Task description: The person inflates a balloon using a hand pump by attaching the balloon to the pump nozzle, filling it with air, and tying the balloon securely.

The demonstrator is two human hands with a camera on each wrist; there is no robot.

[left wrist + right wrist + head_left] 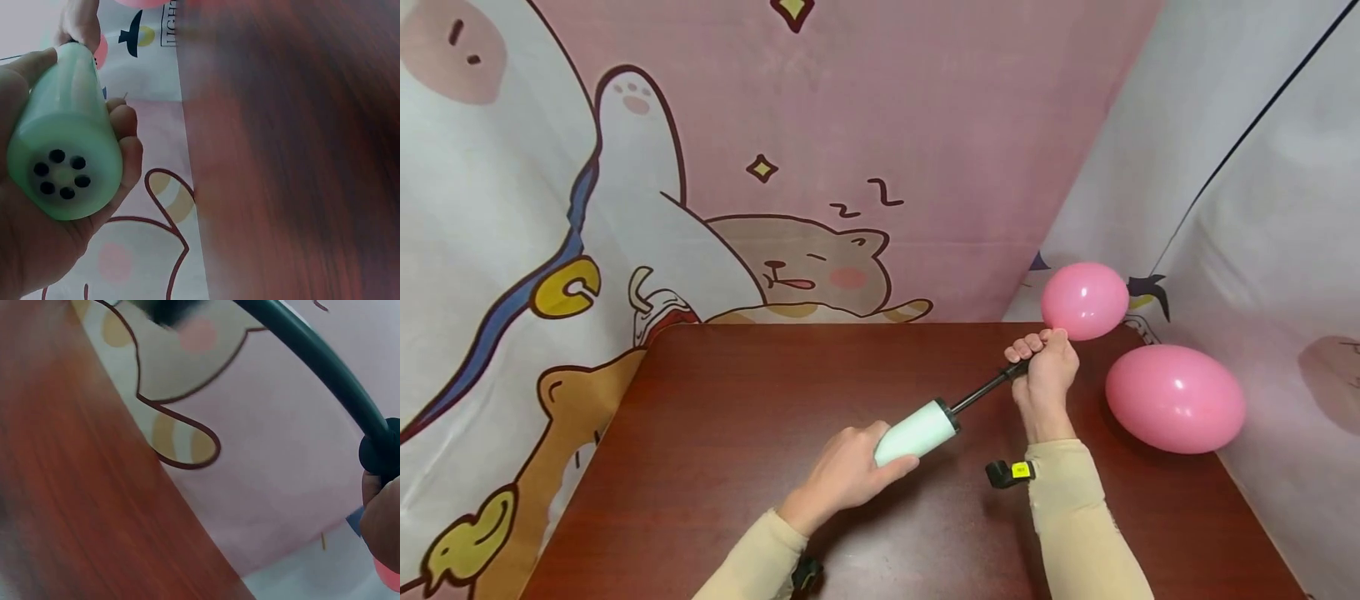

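My left hand [850, 467] grips the mint-green barrel of a balloon hand pump [917, 433], its fingers wrapped round it. In the left wrist view the barrel's end [62, 175] shows several dark holes. A black rod [979, 395] extends from the barrel toward my right hand [1048, 371], which holds the pump's black far end. At the fingertips of that hand sits a small, partly inflated pink balloon [1086, 300], its neck hidden by the fingers. The right wrist view shows the dark rod [319, 362] running to the curled fingers [382, 519].
A larger inflated pink balloon [1176, 400] lies on the right side of the brown wooden table [722, 417]. Cartoon-printed cloth [970, 167] hangs behind the table and along both sides. Each sleeve carries a small black wrist camera [1000, 475].
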